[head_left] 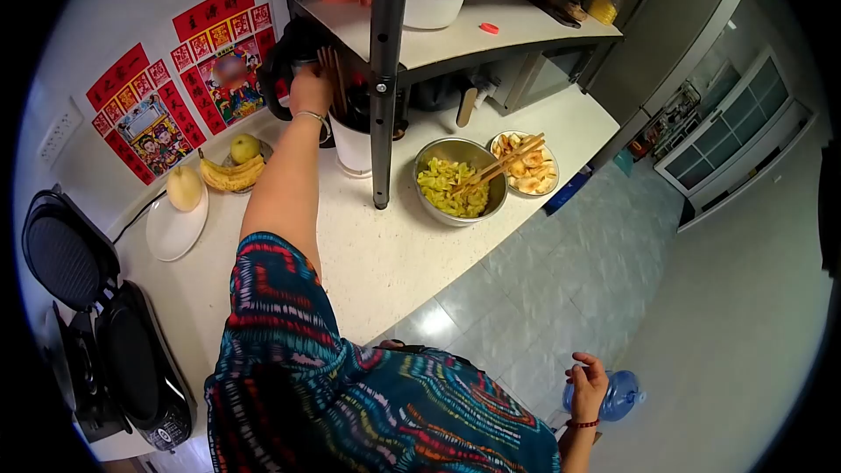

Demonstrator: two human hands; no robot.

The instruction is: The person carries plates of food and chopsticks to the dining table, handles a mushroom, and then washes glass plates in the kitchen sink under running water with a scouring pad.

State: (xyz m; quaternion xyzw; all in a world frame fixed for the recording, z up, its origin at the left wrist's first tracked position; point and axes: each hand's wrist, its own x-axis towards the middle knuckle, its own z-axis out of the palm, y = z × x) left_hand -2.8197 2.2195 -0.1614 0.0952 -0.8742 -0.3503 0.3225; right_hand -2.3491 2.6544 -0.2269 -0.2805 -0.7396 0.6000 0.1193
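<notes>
My left hand point(311, 92) is stretched far across the counter, at the top of a black kettle-like vessel point(279, 79) by the wall. Its fingers are hidden from me, so their grip does not show. Just right of it, several brown chopsticks point(332, 79) stand in a white holder point(353, 147). My right hand point(589, 385) hangs low at the right above the floor, fingers loosely bent and apart, holding nothing. A steel bowl point(423, 201) of chopped yellow-green food has a pair of chopsticks point(495, 166) lying across it. Beside it is a plate point(554, 177) of browned pieces.
A black shelf post point(383, 114) rises right of my left arm. The shelf carries a white bowl point(435, 3). Bananas point(229, 175) and a white plate point(177, 235) with a pale fruit lie left. An open black electric griddle point(131, 359) stands nearest; a blue water bottle point(620, 394) is below.
</notes>
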